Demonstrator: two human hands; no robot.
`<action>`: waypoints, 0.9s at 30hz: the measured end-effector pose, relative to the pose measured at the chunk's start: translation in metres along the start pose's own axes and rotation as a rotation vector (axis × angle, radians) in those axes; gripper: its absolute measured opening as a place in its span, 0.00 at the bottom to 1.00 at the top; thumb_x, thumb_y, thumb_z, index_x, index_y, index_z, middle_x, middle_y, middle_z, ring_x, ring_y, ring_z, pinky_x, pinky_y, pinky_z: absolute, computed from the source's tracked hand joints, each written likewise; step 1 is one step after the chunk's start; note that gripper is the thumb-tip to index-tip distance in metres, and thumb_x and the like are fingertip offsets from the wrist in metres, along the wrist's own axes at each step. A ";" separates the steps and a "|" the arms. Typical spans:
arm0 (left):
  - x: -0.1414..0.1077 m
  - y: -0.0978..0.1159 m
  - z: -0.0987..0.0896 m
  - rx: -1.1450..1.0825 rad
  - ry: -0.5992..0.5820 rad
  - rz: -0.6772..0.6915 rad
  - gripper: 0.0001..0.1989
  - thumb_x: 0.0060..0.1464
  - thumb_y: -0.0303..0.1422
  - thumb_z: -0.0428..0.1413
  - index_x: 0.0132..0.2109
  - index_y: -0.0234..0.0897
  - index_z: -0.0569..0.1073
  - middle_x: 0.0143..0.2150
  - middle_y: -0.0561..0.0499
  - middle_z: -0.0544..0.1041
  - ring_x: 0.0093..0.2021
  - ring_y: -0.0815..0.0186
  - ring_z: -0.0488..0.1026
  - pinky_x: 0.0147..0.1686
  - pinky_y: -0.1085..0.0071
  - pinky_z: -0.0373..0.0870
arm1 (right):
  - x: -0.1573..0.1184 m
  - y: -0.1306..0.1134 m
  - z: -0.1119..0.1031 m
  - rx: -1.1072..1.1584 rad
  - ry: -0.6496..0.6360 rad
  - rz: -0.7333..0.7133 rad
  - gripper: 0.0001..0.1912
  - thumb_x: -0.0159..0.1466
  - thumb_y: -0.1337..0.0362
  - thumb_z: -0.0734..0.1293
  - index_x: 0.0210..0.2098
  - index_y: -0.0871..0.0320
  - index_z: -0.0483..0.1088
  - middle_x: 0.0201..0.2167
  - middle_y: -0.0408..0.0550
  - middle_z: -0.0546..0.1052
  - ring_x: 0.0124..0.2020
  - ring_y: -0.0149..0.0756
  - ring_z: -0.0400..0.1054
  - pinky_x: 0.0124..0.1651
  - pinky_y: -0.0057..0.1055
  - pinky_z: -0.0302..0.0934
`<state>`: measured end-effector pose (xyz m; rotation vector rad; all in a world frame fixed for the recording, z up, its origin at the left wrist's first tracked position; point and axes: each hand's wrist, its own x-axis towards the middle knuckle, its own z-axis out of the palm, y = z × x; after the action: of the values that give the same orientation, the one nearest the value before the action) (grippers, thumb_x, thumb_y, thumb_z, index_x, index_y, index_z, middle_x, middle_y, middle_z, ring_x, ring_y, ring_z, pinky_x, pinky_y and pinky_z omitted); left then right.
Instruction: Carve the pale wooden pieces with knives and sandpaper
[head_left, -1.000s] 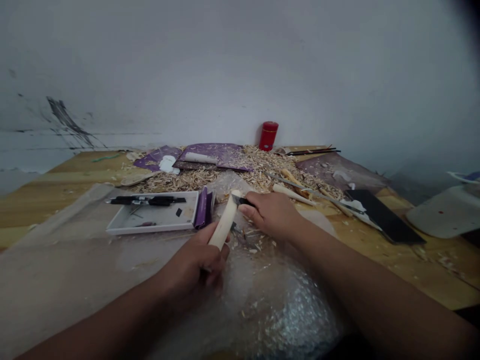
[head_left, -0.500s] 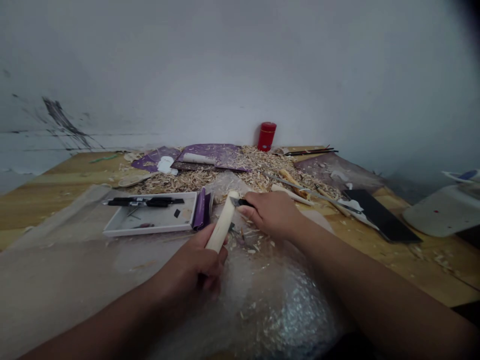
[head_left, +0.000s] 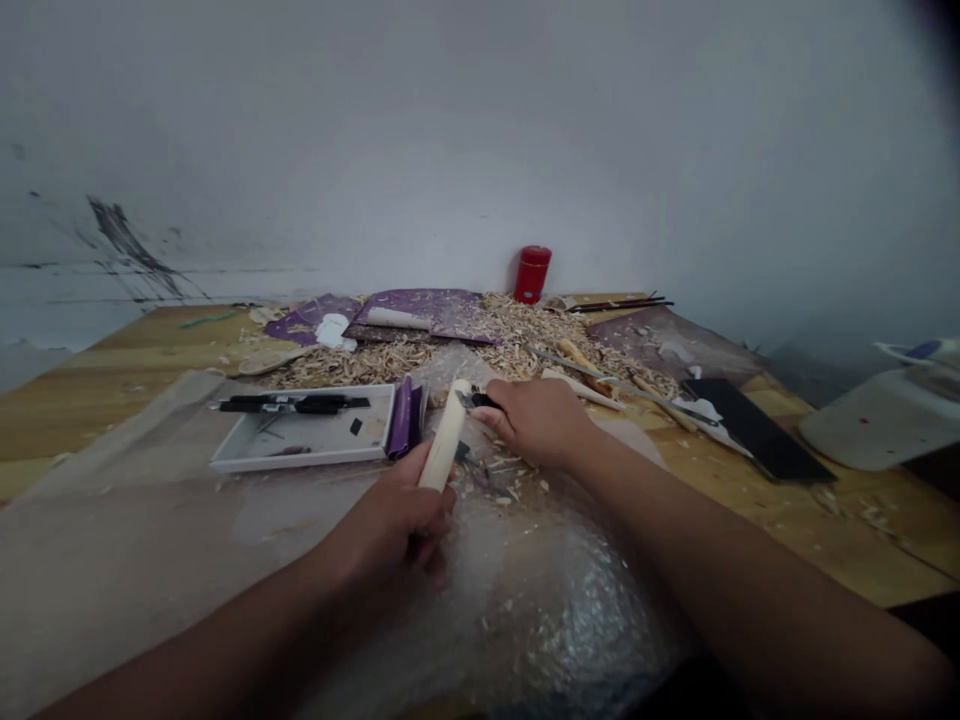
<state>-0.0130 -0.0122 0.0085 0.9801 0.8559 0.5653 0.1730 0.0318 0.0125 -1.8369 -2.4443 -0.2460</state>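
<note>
Left hand [head_left: 386,530] circles wood blank [head_left: 446,435] (top free)

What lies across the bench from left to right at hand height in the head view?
White tray → purple folded sheet → pale wooden billet → small black-handled knife → right hand → flat black slab → white container

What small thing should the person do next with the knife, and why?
Probably shave one thin curl off the pale wood stick, since the right hand holds the knife with its blade right at the stick's upper end, while the left hand grips the stick lower down.
</note>
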 end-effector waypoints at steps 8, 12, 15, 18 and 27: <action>-0.004 -0.003 0.000 -0.059 -0.077 -0.020 0.15 0.32 0.20 0.47 0.32 0.37 0.60 0.15 0.62 0.56 0.12 0.78 0.47 0.11 0.77 0.61 | 0.002 0.047 -0.003 -0.005 0.158 0.318 0.30 0.63 0.50 0.39 0.40 0.58 0.65 0.32 0.52 0.74 0.32 0.39 0.66 0.28 0.29 0.46; 0.005 -0.004 -0.008 -0.098 -0.111 0.029 0.14 0.33 0.20 0.46 0.32 0.36 0.61 0.15 0.61 0.56 0.12 0.78 0.47 0.13 0.76 0.63 | 0.000 0.026 0.000 0.043 0.147 0.217 0.27 0.63 0.49 0.42 0.37 0.57 0.64 0.30 0.49 0.74 0.31 0.37 0.66 0.28 0.28 0.45; 0.008 -0.005 -0.010 -0.123 -0.135 0.030 0.14 0.33 0.20 0.46 0.32 0.36 0.61 0.15 0.61 0.56 0.11 0.78 0.48 0.12 0.76 0.62 | -0.004 0.015 -0.001 0.083 0.124 0.145 0.26 0.63 0.49 0.42 0.37 0.56 0.64 0.30 0.47 0.74 0.30 0.36 0.66 0.27 0.28 0.45; 0.008 -0.006 -0.011 -0.165 -0.134 0.043 0.14 0.33 0.21 0.46 0.32 0.36 0.61 0.15 0.61 0.56 0.11 0.78 0.48 0.13 0.76 0.62 | -0.007 0.008 -0.001 0.099 0.076 0.056 0.26 0.63 0.48 0.43 0.35 0.56 0.64 0.29 0.46 0.74 0.29 0.35 0.66 0.26 0.28 0.44; 0.007 -0.004 -0.012 -0.188 -0.168 0.019 0.15 0.31 0.21 0.46 0.33 0.35 0.61 0.15 0.61 0.55 0.11 0.79 0.46 0.12 0.78 0.58 | -0.012 -0.010 -0.007 0.150 -0.019 -0.108 0.25 0.63 0.48 0.44 0.39 0.57 0.63 0.31 0.48 0.74 0.31 0.37 0.67 0.27 0.28 0.46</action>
<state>-0.0190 -0.0028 -0.0016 0.8516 0.6328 0.5604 0.1666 0.0168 0.0165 -1.6575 -2.5019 -0.0493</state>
